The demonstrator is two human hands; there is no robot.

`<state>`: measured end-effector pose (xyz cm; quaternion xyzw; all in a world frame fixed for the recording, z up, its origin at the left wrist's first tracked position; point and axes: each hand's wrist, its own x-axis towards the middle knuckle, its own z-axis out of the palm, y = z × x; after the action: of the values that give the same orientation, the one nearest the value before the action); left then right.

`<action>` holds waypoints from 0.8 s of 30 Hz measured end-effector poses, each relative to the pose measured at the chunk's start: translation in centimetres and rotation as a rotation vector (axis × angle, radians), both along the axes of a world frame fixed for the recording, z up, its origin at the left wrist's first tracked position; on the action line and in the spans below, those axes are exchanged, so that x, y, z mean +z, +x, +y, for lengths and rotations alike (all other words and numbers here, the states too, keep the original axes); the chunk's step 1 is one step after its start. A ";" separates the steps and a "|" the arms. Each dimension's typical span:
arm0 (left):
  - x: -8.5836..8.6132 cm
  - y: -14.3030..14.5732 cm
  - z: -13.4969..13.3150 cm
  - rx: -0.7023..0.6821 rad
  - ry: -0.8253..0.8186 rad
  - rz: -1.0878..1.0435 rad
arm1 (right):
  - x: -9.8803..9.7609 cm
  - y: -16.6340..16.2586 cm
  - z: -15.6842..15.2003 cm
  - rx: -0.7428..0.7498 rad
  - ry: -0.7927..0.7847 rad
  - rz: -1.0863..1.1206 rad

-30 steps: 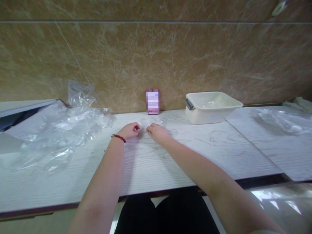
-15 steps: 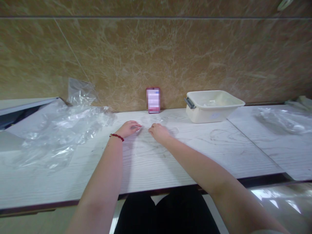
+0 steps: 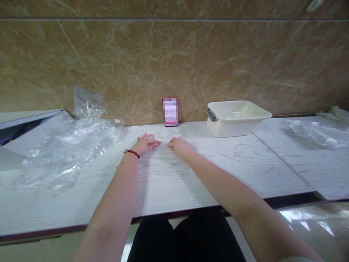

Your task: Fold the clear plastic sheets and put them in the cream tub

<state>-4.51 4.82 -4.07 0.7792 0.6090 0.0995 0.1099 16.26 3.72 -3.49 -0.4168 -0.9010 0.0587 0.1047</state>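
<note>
My left hand (image 3: 145, 143), with a red bead bracelet on the wrist, lies flat on the white table (image 3: 169, 182), fingers stretched out and spread. It presses on a small clear plastic film (image 3: 164, 135) that is hard to make out against the tabletop. My right hand (image 3: 177, 145) rests just to the right of it with its fingers curled under, on or at the same film. The two hands are a few centimetres apart.
A heap of crumpled clear plastic (image 3: 68, 142) covers the table's left side. A small card or phone (image 3: 170, 112) leans on the marble wall. A cream plastic tub (image 3: 236, 117) stands at the right, and more clear plastic (image 3: 316, 133) lies farther right.
My left hand has gone from a loose fist to flat, spread fingers. My right hand has barely moved.
</note>
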 end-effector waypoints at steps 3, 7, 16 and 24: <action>0.0 -0.1 0.0 0.019 -0.015 0.001 | 0.0 0.2 0.1 0.018 0.007 0.005; -0.1 -0.3 0.0 0.037 -0.039 0.015 | 0.1 0.4 0.2 0.033 -0.005 -0.032; -0.3 -0.6 0.3 0.040 -0.077 0.059 | 0.3 0.4 -1.7 0.180 0.069 -0.043; 0.1 -0.3 0.1 0.017 -0.053 0.101 | 0.0 0.2 -2.1 0.184 0.055 -0.111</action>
<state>-4.77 4.91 -4.02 0.7748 0.6229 0.0448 0.0987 16.47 1.62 -3.45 -0.3318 -0.9412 0.0202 0.0603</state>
